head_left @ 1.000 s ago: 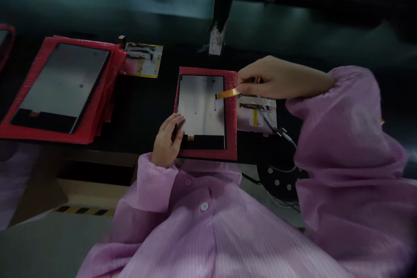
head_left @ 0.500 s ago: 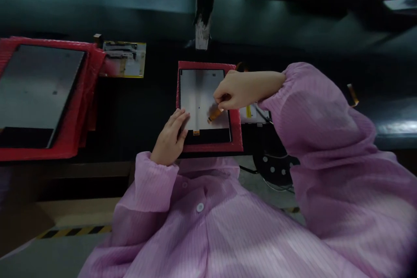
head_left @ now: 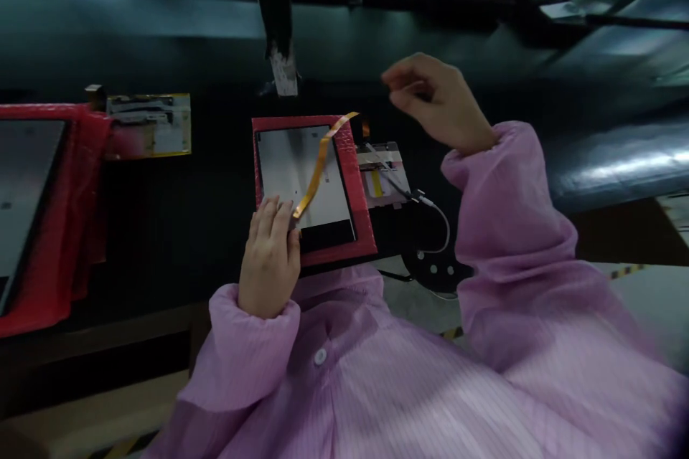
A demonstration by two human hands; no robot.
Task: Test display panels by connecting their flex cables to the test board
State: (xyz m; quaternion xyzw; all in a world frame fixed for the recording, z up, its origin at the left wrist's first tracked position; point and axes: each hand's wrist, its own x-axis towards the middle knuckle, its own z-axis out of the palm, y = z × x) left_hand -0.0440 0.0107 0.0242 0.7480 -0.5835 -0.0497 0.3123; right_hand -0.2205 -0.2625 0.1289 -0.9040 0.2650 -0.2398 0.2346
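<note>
Here the left hand (head_left: 269, 258) lies flat on the display panel (head_left: 293, 165) in its red foam tray (head_left: 362, 215), touching the orange flex ribbon (head_left: 321, 161) crossing it; the right hand (head_left: 436, 100) hovers above, loosely curled, empty

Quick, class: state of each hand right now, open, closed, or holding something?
Left hand: open, fingers flat on the display panel, pressing the orange flex cable at its end.
Right hand: raised, loosely open, holding nothing.

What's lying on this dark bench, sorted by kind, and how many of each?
Red padded trays: 2
Display panels: 2
Small circuit boards: 2
Orange flex ribbon: 1
Total: 7
</note>
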